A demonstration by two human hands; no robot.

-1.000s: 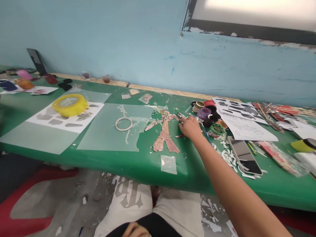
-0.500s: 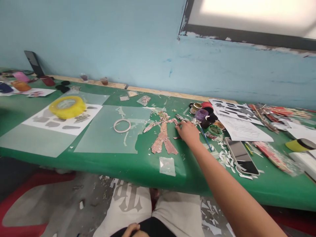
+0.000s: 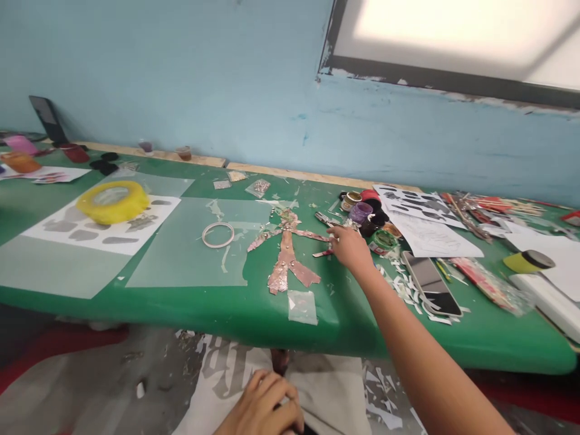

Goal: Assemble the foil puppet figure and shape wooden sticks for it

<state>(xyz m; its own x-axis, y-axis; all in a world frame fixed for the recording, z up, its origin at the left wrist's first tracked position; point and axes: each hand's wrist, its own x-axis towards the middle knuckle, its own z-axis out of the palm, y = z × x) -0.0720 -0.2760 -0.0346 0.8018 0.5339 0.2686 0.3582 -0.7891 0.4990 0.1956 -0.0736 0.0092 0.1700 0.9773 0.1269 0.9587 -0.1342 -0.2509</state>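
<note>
Copper-coloured foil pieces, laid out as a small flat figure (image 3: 286, 252) with arms and legs, are seen on the green table (image 3: 226, 305), close to its near edge. The right hand (image 3: 351, 246) is stretched over the table just beside the end of the figure's arm; its fingers are loosely extended with the fingertips lowered to the surface, and whether something small is pinched between them cannot be told. A thin reddish strip (image 3: 322, 254) is lying right under these fingertips. The left hand (image 3: 265, 406) is held low on the lap, below the table edge, with the fingers curled together over a dark thing that is mostly hidden.

A white tape ring (image 3: 218, 234) is placed on a clear plastic sheet (image 3: 181, 260) to the left of the figure, and a yellow tape roll (image 3: 112, 202) is resting on a printed white paper (image 3: 67, 229) further left. Small paint jars (image 3: 367, 214) are grouped just behind the right hand, and a black phone (image 3: 430, 283) is lying among white paper scraps to its right.
</note>
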